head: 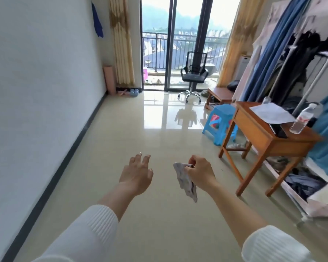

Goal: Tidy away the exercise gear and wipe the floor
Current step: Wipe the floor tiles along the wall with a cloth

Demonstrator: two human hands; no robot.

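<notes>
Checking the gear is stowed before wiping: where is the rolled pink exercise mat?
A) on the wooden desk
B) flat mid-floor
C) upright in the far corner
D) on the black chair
C: the rolled pink exercise mat stands upright against the white wall, beside the striped yellow curtain.

Wooden desk [254, 127] just right of the right hand [201, 173], water bottle [301, 119] standing on it; blue stool [223, 110] beyond it, office chair [194, 76] far ahead of that hand by the balcony door [171, 53].
</notes>
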